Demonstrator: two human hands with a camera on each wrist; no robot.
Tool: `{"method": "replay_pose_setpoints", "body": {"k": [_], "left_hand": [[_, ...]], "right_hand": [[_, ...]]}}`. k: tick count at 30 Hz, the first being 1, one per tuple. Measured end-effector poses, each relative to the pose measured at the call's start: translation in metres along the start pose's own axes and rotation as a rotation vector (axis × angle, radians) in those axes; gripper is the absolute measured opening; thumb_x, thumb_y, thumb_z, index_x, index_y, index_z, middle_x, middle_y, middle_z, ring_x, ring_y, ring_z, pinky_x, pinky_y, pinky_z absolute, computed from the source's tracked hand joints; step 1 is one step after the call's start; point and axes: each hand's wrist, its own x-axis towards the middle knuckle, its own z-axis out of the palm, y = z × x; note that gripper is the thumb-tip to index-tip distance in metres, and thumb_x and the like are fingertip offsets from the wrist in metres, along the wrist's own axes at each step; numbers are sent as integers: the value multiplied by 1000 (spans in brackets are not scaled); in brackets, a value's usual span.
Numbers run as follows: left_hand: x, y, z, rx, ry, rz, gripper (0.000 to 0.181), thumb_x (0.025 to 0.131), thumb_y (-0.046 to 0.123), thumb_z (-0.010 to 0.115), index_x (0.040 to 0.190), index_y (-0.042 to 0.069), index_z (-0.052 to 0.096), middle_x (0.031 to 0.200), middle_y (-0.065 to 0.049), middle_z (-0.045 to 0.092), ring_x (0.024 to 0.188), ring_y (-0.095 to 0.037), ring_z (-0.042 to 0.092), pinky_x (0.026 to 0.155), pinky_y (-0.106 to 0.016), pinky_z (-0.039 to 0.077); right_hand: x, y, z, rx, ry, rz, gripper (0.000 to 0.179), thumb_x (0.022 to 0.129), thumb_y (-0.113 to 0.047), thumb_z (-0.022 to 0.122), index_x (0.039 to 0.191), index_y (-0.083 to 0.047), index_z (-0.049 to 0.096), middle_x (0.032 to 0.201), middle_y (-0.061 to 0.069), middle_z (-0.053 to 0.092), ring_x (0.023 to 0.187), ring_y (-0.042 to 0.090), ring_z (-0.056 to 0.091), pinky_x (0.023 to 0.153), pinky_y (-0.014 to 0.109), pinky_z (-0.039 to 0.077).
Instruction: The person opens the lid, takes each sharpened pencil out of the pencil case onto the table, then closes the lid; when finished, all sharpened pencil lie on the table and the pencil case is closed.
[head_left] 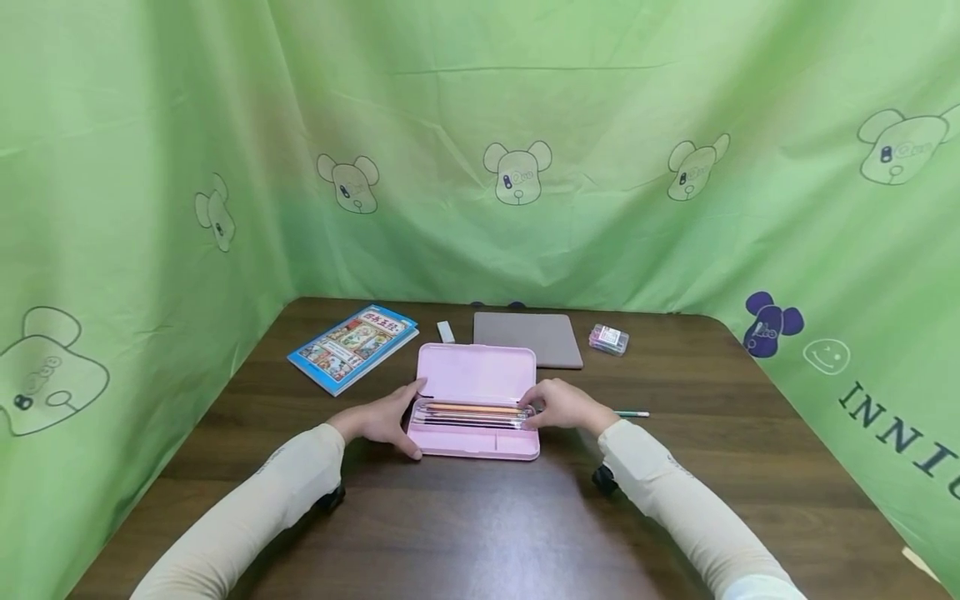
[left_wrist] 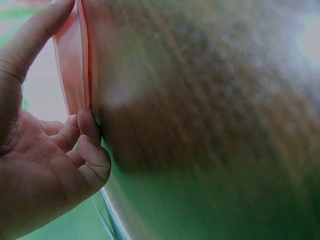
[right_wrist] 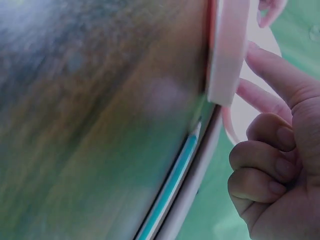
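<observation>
A pink pencil case [head_left: 474, 446] lies on the table with its lid [head_left: 476, 372] raised. Several pencils [head_left: 468, 410] lie lengthwise in its rear compartment. My left hand [head_left: 382, 419] grips the case's left end, thumb at the front corner and fingers towards the hinge. In the left wrist view those fingers are bent against the case's edge. My right hand [head_left: 566, 406] has its thumb and index finger inside the right end of the case, at the pencil ends. Its other fingers are curled in the right wrist view. Whether it pinches a pencil is hidden. A teal-striped pencil [right_wrist: 167, 192] lies beside the case.
A blue-covered book [head_left: 352, 346] lies at the back left, near a small white eraser-like block [head_left: 446, 332]. Behind the lid is a grey flat notebook [head_left: 528, 333]. A small clear box [head_left: 608, 339] stands to its right. Green cloth [head_left: 465, 233] hangs around the table.
</observation>
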Motion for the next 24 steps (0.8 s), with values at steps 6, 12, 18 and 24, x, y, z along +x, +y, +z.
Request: {"method": "replay_pose_setpoints", "body": {"k": [6, 12, 18, 24], "left_hand": [[-1, 0, 2, -15, -4, 6, 117, 67, 34, 82, 148, 9, 2, 151, -20, 13, 136, -34, 21, 111, -54, 19], [0, 1, 2, -11, -6, 3, 116, 67, 34, 82, 148, 10, 2, 151, -20, 13, 136, -34, 21, 111, -53, 19], [3, 0, -1, -7, -1, 5, 117, 67, 34, 82, 148, 10, 2, 151, -21, 13, 135, -34, 21, 111, -53, 20], [2, 0, -1, -13, -4, 5, 117, 67, 34, 82, 148, 9, 2, 150, -21, 14, 134, -34, 22, 111, -53, 20]], "right_hand": [[3, -9, 6, -42, -18, 11, 18, 75, -22, 75, 88, -11, 69, 67, -6, 55, 63, 9, 46, 56, 23, 38], [6, -10, 7, -23, -27, -16, 11, 77, -19, 75, 78, -11, 66, 62, -7, 51, 57, 6, 43, 53, 20, 36], [11, -9, 5, -21, -15, -33, 8, 79, -15, 72, 75, -11, 67, 61, -7, 51, 55, 5, 42, 51, 20, 36], [10, -11, -1, -38, 70, -65, 6, 79, -14, 71, 76, -11, 67, 60, -7, 52, 55, 5, 42, 50, 20, 36]]}}
